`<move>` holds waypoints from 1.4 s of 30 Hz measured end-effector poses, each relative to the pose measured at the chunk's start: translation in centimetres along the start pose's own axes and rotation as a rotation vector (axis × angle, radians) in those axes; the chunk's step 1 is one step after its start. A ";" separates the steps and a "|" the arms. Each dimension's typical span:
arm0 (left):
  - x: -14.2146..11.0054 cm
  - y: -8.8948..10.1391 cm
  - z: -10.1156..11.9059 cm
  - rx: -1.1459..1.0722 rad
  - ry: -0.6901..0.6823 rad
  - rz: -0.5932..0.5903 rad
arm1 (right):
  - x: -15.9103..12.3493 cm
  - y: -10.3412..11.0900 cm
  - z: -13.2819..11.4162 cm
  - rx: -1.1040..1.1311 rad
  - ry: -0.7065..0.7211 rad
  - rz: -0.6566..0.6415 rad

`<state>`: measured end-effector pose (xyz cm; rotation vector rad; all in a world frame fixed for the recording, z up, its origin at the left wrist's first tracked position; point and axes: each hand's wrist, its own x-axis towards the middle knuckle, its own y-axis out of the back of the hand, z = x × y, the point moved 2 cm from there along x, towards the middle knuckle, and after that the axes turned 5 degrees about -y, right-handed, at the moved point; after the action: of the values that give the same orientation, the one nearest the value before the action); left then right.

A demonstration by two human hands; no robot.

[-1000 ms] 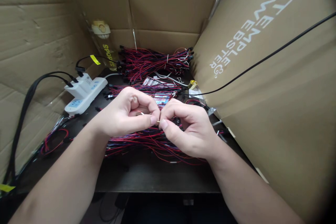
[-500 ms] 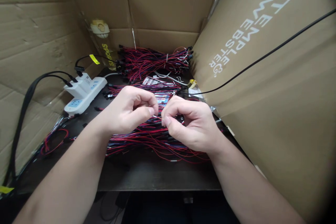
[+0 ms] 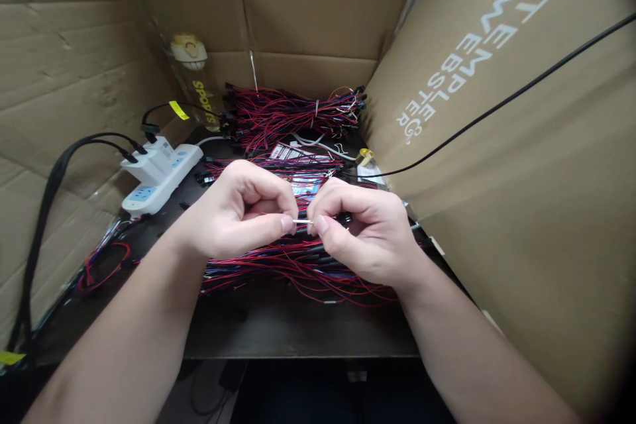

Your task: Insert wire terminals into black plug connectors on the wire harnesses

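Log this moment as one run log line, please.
left hand: pinching thin white piece | right hand: pinching its other end | beneath: red and dark wires | left side: white power strip

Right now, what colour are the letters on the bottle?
The letters on the bottle are yellow, clearest in the head view.

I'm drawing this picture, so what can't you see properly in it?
- White piece, head view: ends hidden by left hand and right hand.
- Wires, head view: partly hidden behind hands.
- Label, head view: print too small to read.
- Left arm, head view: cut off by bottom edge.
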<state>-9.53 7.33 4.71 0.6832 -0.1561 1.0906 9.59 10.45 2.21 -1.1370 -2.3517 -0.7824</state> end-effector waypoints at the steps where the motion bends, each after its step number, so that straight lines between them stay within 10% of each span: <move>1: 0.0 0.0 0.0 0.001 -0.010 0.005 | 0.0 0.0 0.0 0.015 -0.002 0.006; 42: 0.2 -0.3 -0.2 0.111 0.038 0.083 | 0.0 0.3 0.4 -0.077 -0.126 0.016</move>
<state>-9.22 7.50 4.52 0.7599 -0.0920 1.1978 9.81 10.85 2.04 -1.2698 -2.4307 -0.8241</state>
